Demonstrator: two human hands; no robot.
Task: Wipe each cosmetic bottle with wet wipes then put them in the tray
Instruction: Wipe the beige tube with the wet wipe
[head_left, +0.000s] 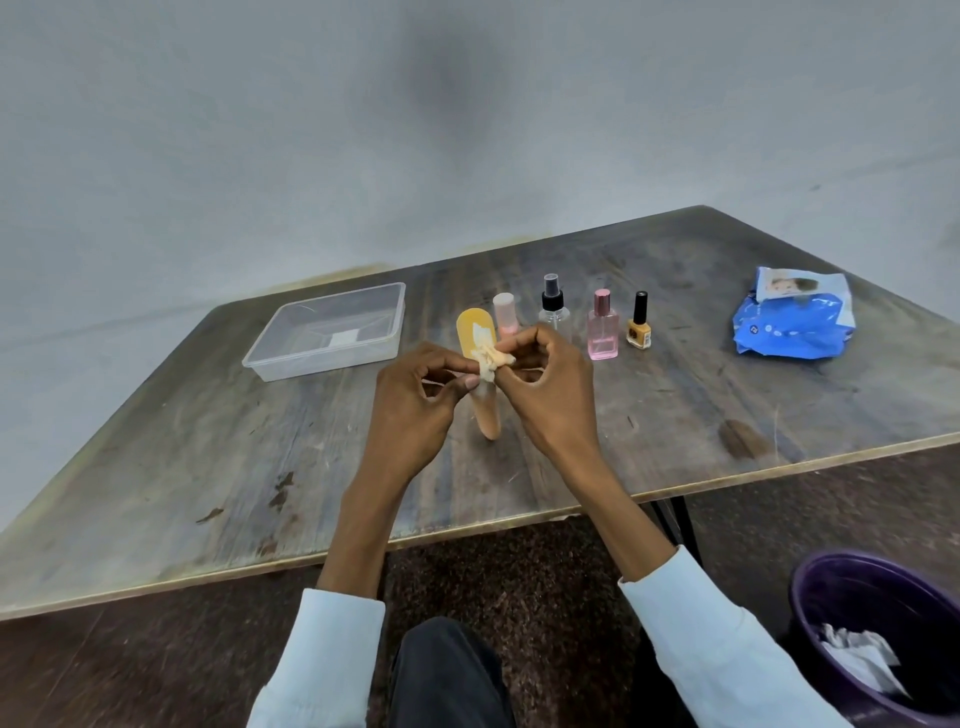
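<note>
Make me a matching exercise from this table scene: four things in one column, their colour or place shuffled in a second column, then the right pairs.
Things
1. tray
2. wet wipes pack
3. nail polish bottle
4. bin

Descriptions
A. blue, on the table's right side
B. purple, on the floor, crumpled white wipes inside
C. clear plastic, on the table's left side, no bottles in it
D. yellow with a black cap, at the right end of the bottle row

Pairs: 1-C, 2-A, 3-D, 4-B

Worn wood table (675, 415), clear tray (270, 358), bottles (602, 332), prob. wipes pack (789, 332)
</note>
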